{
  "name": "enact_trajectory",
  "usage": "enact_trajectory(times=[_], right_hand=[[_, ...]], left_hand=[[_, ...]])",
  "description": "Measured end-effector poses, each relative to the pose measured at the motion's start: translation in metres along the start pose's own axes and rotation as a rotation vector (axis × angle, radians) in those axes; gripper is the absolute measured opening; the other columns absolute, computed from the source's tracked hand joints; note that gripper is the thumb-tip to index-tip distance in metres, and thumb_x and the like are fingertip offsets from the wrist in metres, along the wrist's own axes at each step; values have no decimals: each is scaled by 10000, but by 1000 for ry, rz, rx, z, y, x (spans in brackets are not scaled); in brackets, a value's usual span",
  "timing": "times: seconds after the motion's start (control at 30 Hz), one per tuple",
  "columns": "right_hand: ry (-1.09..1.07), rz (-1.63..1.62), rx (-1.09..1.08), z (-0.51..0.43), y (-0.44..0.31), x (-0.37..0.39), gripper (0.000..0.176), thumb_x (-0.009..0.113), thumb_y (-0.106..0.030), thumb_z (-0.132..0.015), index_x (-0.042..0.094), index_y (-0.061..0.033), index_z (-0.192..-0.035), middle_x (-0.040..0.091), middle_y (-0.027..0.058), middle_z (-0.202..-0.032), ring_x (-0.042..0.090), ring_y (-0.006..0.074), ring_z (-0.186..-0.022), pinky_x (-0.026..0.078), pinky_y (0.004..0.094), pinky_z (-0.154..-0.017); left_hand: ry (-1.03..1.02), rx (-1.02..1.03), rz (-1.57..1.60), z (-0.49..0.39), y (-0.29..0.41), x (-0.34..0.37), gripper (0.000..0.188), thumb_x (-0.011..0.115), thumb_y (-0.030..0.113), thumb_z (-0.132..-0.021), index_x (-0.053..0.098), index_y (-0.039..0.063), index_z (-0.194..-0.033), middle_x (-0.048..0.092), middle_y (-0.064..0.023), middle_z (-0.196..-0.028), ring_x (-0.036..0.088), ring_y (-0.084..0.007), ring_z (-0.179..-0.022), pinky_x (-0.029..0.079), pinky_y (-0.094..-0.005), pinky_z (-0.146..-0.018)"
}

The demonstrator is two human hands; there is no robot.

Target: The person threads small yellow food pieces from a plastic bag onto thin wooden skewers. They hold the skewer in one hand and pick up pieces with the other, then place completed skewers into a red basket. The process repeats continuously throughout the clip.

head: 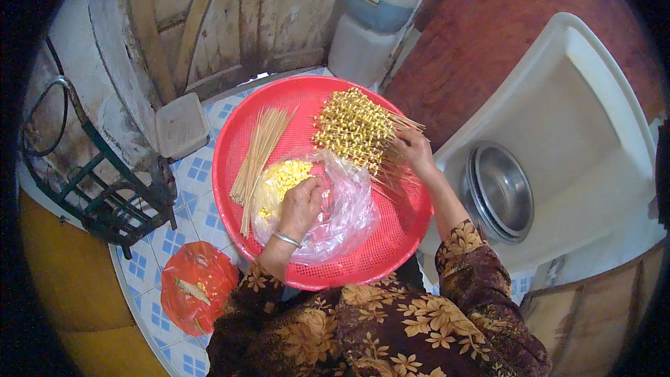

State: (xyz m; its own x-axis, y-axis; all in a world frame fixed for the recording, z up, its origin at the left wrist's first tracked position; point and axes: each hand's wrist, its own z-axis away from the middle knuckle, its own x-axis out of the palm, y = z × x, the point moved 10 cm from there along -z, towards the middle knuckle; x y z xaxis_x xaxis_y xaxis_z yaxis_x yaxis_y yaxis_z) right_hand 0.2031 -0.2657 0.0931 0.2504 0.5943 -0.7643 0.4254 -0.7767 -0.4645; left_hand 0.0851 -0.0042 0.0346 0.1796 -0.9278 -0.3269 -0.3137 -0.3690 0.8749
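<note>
A round red plastic sieve basket lies before me. My left hand, with a metal bangle at its wrist, is over an opened clear plastic bag of small yellow pieces. Its fingers are curled, and whether they pinch a piece is hidden. My right hand is at the stick ends of a stacked pile of skewers with yellow pieces on them. I cannot tell whether its fingers hold one of the sticks. To the left, a bundle of bare thin wooden sticks rests in the basket, partly beside the bag.
On the left stand a dark metal frame and a pale plastic tub. A red plastic bag with scraps sits on the tiled floor. Nested steel basins lie in a large white tub. Behind is a plastic container.
</note>
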Motion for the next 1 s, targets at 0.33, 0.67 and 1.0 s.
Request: enact_trajectory(times=[0.33,0.67,1.0], right_hand=[[-119,126,9,-25,3,10,208,573,-189,-810,635,-15,-905,609,176,-923,587,330,-901,455,416,-796],[96,258,-265,1,-36,-9,185,613,-108,-776,599,-25,-940,591,147,-918,563,333,-896,449,419,-757],[-1,2,-488,66,-106,24,168,586,4,-713,606,-32,-876,575,121,-809,565,303,-784,457,405,-690]], left_hand=[[-38,38,-66,1,1,8,119,557,88,-829,603,32,-924,627,-189,-860,616,-363,-792,492,-411,-685],[-27,137,-121,3,4,13,141,536,75,-828,597,25,-945,616,-201,-851,609,-372,-793,490,-421,-691],[175,-142,28,-4,-11,-25,129,537,33,-837,621,6,-932,640,-160,-817,631,-250,-677,494,-340,-609]])
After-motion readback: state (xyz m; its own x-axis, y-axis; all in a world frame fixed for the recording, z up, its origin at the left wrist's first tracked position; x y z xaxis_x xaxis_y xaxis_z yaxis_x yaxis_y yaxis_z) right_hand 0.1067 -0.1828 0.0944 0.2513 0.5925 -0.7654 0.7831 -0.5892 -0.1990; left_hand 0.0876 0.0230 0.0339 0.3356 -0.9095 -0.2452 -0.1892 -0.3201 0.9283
